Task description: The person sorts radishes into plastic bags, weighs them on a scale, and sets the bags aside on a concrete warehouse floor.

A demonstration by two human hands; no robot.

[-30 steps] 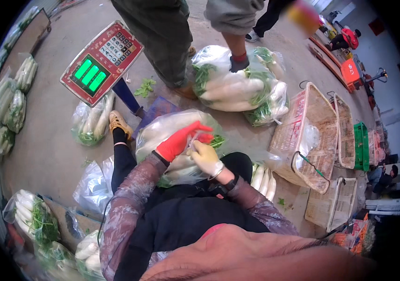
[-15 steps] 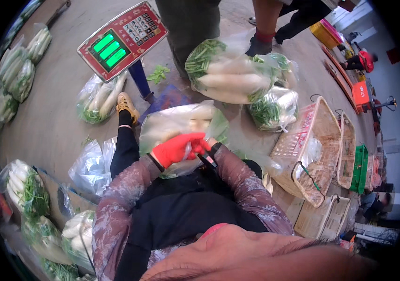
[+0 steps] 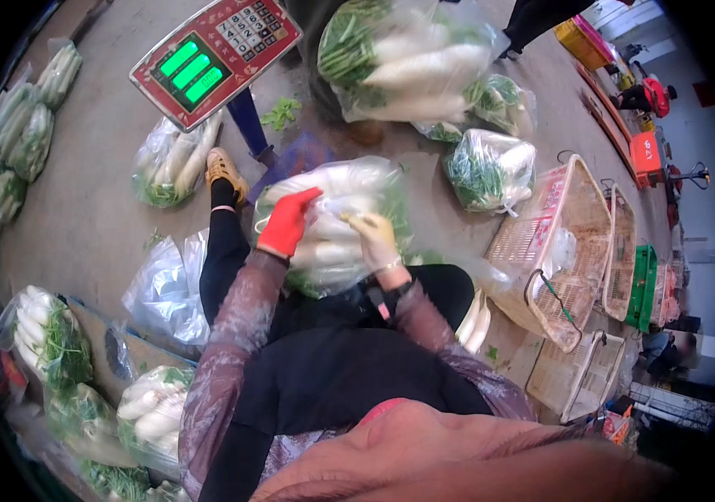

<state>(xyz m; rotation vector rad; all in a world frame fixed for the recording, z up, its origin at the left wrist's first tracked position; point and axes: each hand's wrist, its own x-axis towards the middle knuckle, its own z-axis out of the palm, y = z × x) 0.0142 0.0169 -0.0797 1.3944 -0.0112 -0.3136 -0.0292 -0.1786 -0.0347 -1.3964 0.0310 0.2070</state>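
Note:
A clear plastic bag of white radishes [image 3: 336, 180] with green leaves lies in front of me between my legs. My left hand [image 3: 289, 222], in a red glove, is closed at the bag's gathered top, its fingers on the plastic. My right hand [image 3: 374, 238], in a pale yellowish glove, pinches the plastic from the other side, a little nearer to me. The exact edge of plastic between the fingers is too small to make out. Just beyond stands a scale with a red display head [image 3: 215, 58] and lit green digits.
A big bag of radishes [image 3: 420, 67] hangs near another person's legs. Smaller bagged radishes [image 3: 491, 171] sit on the floor at right. Plastic crates [image 3: 533, 226] stand further right. More bagged radishes [image 3: 48, 335] and empty plastic bags [image 3: 169, 284] lie at left.
My hands have moved apart, from crossed together over the bag to either side of its gathered top. The big bag by the other person has risen.

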